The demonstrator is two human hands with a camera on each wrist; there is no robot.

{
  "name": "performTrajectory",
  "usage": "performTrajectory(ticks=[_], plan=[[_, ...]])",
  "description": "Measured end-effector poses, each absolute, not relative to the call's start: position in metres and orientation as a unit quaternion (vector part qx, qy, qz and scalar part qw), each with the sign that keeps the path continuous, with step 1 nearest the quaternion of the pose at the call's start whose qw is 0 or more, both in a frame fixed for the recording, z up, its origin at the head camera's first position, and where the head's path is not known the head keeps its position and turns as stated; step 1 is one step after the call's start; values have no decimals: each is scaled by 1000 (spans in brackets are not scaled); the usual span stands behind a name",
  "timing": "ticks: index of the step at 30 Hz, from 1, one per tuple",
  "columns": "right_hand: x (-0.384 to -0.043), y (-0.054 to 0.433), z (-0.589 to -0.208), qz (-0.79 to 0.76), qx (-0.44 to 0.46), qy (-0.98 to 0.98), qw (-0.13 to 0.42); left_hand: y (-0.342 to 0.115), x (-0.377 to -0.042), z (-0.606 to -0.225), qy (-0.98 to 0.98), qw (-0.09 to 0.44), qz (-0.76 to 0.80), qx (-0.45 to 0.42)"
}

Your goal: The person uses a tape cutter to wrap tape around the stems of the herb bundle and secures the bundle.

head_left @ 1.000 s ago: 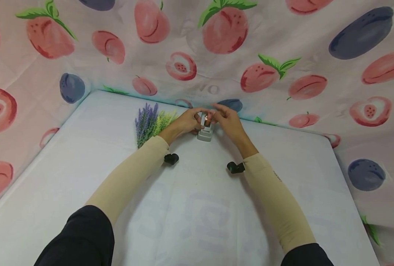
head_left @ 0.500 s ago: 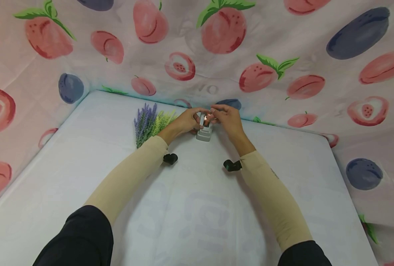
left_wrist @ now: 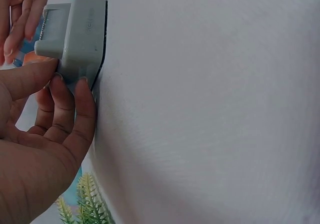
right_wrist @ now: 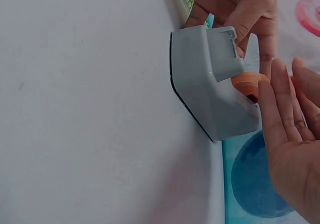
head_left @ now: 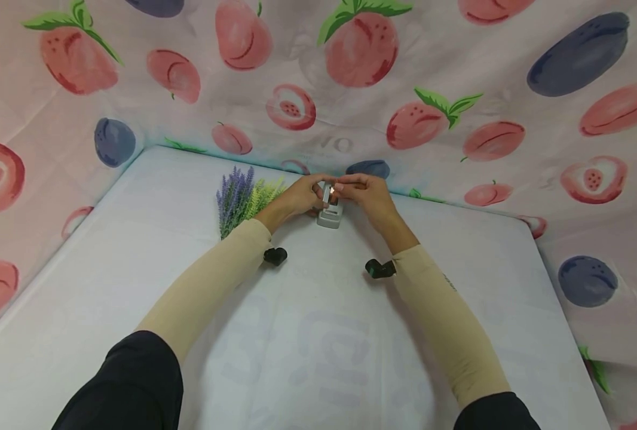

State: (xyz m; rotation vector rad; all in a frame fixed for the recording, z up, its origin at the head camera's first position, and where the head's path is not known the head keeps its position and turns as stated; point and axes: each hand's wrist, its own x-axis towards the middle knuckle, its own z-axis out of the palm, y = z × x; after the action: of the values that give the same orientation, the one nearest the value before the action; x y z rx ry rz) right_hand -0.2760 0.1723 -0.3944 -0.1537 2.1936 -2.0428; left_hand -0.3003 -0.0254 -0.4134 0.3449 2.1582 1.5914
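Note:
A grey tape dispenser (head_left: 329, 220) with a toothed cutting edge rests near the back edge of the table. My left hand (head_left: 299, 194) grips its side, the thumb (left_wrist: 30, 77) on top and the fingers bent against the lower side. Between the dispenser's walls shows an orange hub (right_wrist: 246, 82), with a pale, thin piece (right_wrist: 252, 53) beside it. On the other side my right hand (head_left: 372, 194) has fairly straight fingers (right_wrist: 272, 111) close to the hub; whether they touch it is unclear. In the head view, both hands' fingertips nearly meet above the dispenser.
Purple and yellow-green artificial flowers (head_left: 236, 200) lie left of the left forearm. A fruit-print cloth (head_left: 297, 60) hangs right behind the white table (head_left: 329, 334). Each wrist carries a small black camera (head_left: 380, 269).
My right hand has shifted slightly left and down, bringing its fingertips closer to the left hand above the dispenser. The left hand and the dispenser have stayed in place.

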Motion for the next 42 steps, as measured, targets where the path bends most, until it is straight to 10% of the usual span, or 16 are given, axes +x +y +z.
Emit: performTrajectory(ticks=[42], plan=[[-255,169,-390,-665,23,733,142,-24,-302,-411,789,214,559,137]])
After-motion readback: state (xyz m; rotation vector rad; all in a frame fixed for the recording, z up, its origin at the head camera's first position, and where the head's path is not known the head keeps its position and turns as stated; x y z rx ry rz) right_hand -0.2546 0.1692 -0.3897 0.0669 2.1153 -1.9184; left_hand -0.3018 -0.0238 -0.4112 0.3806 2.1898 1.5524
